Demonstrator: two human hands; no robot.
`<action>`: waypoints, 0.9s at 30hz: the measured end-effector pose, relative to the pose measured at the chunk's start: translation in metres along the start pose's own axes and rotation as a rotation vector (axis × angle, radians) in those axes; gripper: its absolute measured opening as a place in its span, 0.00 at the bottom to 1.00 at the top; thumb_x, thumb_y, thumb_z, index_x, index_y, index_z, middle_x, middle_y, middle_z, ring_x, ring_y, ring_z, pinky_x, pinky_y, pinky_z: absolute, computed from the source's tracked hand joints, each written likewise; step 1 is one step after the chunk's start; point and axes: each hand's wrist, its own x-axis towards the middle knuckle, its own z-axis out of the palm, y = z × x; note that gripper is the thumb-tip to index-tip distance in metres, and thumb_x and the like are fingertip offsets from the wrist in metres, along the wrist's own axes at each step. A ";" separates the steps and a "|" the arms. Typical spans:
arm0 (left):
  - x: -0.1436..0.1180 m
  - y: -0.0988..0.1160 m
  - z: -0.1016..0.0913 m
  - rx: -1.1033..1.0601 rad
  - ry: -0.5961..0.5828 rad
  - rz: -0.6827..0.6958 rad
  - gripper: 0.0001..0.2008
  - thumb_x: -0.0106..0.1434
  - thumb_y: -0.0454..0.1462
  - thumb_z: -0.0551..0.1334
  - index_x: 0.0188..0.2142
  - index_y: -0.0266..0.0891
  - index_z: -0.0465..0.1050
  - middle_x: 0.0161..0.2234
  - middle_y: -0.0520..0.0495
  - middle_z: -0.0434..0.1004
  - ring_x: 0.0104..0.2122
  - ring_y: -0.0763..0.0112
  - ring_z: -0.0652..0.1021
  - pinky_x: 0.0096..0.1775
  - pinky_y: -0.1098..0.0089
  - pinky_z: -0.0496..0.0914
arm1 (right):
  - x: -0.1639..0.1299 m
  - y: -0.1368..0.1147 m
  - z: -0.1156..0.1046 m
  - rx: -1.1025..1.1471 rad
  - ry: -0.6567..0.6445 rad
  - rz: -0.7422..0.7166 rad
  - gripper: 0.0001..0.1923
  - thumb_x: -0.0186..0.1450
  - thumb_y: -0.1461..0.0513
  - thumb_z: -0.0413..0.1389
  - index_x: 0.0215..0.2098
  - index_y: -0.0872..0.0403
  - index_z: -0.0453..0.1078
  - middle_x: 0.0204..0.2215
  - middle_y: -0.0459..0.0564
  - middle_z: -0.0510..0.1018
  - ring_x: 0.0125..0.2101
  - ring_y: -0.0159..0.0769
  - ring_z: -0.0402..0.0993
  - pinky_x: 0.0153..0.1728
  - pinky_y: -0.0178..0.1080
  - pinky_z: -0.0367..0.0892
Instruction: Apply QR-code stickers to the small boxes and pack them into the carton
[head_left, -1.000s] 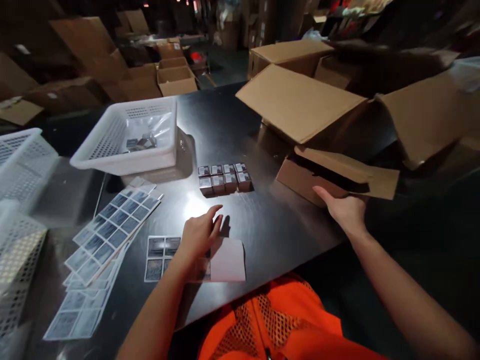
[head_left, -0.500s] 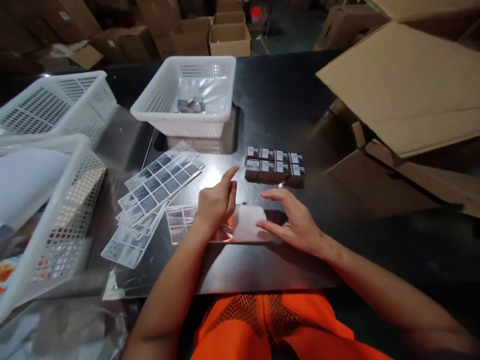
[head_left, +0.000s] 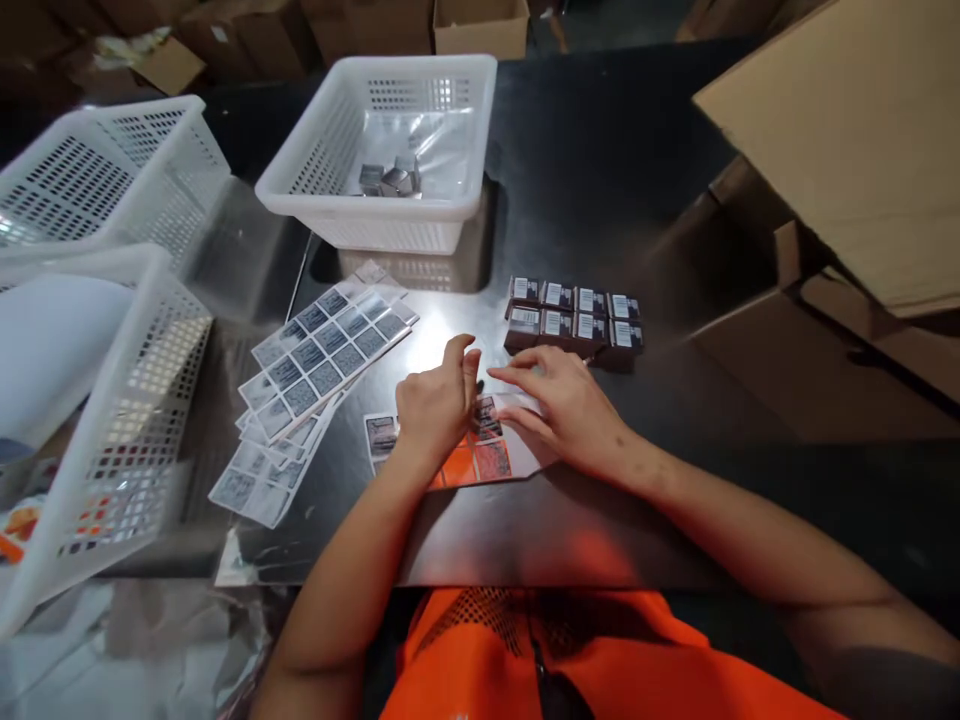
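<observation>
A sheet of printed labels [head_left: 493, 460] lies in front of me, its right part a bare white backing. My left hand [head_left: 433, 405] is over the sheet's middle, fingers curled in and thumb close beside the index finger. Whatever is between those fingertips is too small to make out. From the right, my right hand [head_left: 574, 410] reaches over the white end, thumb at the sheet and index finger apart from it. Just beyond my hands, small dark boxes [head_left: 574, 325] with white barcode labels stand in two rows. More label sheets [head_left: 322, 360] overlap in a fanned pile on the left.
A white basket [head_left: 390, 235] with several small silvery boxes stands behind the sheets. Two more white baskets [head_left: 176, 215] line the left side. A large open carton [head_left: 832, 200] is at the right. Crumpled plastic [head_left: 142, 640] lies at lower left.
My right hand has moved left and closer to my left hand. The label sheet has shifted slightly and turned. The view has tilted downward.
</observation>
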 end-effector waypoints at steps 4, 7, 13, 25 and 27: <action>-0.003 -0.003 0.009 -0.112 0.058 0.161 0.33 0.77 0.50 0.35 0.63 0.39 0.71 0.22 0.48 0.74 0.23 0.65 0.75 0.30 0.69 0.55 | -0.001 0.001 -0.003 0.221 -0.078 -0.047 0.19 0.68 0.56 0.65 0.56 0.51 0.75 0.42 0.51 0.83 0.43 0.41 0.80 0.48 0.45 0.74; -0.004 -0.005 0.014 -0.194 0.077 0.277 0.36 0.77 0.50 0.34 0.61 0.37 0.73 0.19 0.51 0.70 0.20 0.68 0.70 0.29 0.69 0.54 | -0.017 0.004 -0.007 0.245 0.014 -0.030 0.24 0.66 0.51 0.66 0.57 0.50 0.73 0.51 0.55 0.79 0.51 0.45 0.78 0.51 0.46 0.75; -0.010 0.000 0.018 -0.207 0.074 0.344 0.29 0.76 0.47 0.41 0.58 0.39 0.76 0.17 0.53 0.69 0.18 0.70 0.68 0.27 0.69 0.53 | -0.129 0.034 -0.028 -0.106 0.363 0.113 0.11 0.69 0.58 0.62 0.50 0.44 0.74 0.41 0.47 0.83 0.42 0.41 0.81 0.46 0.45 0.77; -0.024 -0.009 0.032 -0.166 0.247 0.429 0.20 0.74 0.44 0.53 0.58 0.41 0.74 0.21 0.54 0.77 0.16 0.72 0.71 0.26 0.71 0.56 | -0.359 0.173 -0.127 -0.636 1.063 1.287 0.42 0.49 0.42 0.67 0.51 0.54 0.58 0.52 0.66 0.64 0.53 0.55 0.65 0.53 0.56 0.69; -0.022 -0.009 0.032 -0.175 0.244 0.430 0.20 0.74 0.45 0.53 0.58 0.42 0.74 0.22 0.54 0.78 0.17 0.72 0.72 0.27 0.71 0.56 | -0.359 0.182 -0.139 -0.645 0.993 1.314 0.41 0.50 0.46 0.70 0.52 0.56 0.60 0.53 0.66 0.64 0.57 0.56 0.61 0.60 0.55 0.62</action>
